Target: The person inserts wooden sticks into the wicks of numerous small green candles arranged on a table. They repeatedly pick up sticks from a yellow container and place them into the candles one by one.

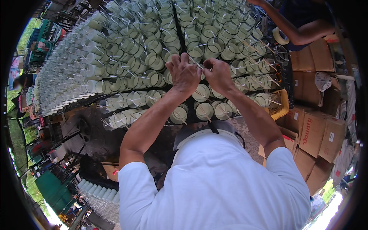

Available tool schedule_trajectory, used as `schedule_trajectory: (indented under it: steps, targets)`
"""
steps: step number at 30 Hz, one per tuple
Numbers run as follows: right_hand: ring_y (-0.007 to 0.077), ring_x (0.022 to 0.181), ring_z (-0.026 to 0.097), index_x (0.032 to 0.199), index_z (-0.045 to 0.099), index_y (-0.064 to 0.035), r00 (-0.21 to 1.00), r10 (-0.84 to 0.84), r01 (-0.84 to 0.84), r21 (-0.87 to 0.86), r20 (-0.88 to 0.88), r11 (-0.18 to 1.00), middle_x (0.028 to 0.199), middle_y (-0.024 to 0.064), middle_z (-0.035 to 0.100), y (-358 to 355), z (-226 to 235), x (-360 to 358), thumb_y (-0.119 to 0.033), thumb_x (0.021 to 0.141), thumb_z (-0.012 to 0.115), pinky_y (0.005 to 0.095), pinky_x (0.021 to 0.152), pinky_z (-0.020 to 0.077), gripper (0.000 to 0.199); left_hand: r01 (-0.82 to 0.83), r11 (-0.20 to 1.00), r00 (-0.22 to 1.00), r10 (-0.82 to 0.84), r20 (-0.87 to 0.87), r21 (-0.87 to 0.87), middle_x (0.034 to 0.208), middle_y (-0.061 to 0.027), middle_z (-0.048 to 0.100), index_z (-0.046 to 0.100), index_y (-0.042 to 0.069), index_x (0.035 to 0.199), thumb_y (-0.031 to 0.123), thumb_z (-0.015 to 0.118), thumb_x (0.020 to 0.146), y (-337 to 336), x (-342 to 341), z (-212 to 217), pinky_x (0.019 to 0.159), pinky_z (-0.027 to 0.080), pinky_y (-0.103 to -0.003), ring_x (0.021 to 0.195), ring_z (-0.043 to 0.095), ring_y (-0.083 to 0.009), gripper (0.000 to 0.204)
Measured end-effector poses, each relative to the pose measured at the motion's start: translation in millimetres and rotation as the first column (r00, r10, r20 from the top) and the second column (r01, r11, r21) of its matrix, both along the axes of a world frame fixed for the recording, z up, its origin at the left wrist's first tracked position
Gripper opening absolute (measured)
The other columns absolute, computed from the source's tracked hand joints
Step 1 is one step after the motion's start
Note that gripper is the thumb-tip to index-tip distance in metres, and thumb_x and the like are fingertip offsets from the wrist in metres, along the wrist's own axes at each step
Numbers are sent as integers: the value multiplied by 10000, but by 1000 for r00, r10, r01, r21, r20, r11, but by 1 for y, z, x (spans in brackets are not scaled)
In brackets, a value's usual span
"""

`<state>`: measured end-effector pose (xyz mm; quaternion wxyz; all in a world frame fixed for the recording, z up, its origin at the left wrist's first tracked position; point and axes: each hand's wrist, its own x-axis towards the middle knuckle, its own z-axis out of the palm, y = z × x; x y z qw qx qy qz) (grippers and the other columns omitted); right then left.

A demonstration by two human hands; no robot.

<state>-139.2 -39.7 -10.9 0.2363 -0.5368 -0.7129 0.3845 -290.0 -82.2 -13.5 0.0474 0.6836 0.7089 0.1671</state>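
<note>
Rows of glass candles (155, 78) with pale wax cover the table, most with a white wick and some with thin wooden sticks across the rim. Over the near rows, my left hand (183, 76) and my right hand (219, 78) meet with fingertips almost touching. A thin pale stick (196, 63) runs between them, and both hands appear closed on it in a pinch. Whether a wick is also in my fingers is too small to tell. Just below my hands stands a candle glass (201, 92) with a stick on it.
A yellow plastic basket (281, 105) hangs at the table's right edge. A roll of tape (280, 36) lies near another person's arm (295, 32) at the far right. Cardboard boxes (320, 132) are stacked to the right. More white candles (99, 191) stand low on the left.
</note>
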Motion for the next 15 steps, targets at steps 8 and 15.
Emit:
schedule_trajectory:
  steps: [8, 15]
  targets:
    - [344, 875, 743, 1075, 728, 30, 996, 66, -66, -10, 51, 998, 942, 191, 761, -3, 8, 1, -102, 857, 701, 407, 814, 573, 257, -18, 996, 994, 9, 108, 83, 1178, -31, 587, 844, 175, 856, 243, 816, 776, -5, 0, -4, 993, 312, -480, 1199, 439, -300, 109]
    - [398, 898, 719, 1067, 721, -27, 896, 137, -244, 211, 421, 947, 958, 199, 741, -8, 32, 16, -31, 818, 640, 496, 833, 559, 263, 21, 994, 995, -31, 91, 103, 1123, -50, 572, 808, 105, 815, 204, 749, 809, -6, -5, -6, 957, 333, -468, 1149, 449, -300, 116]
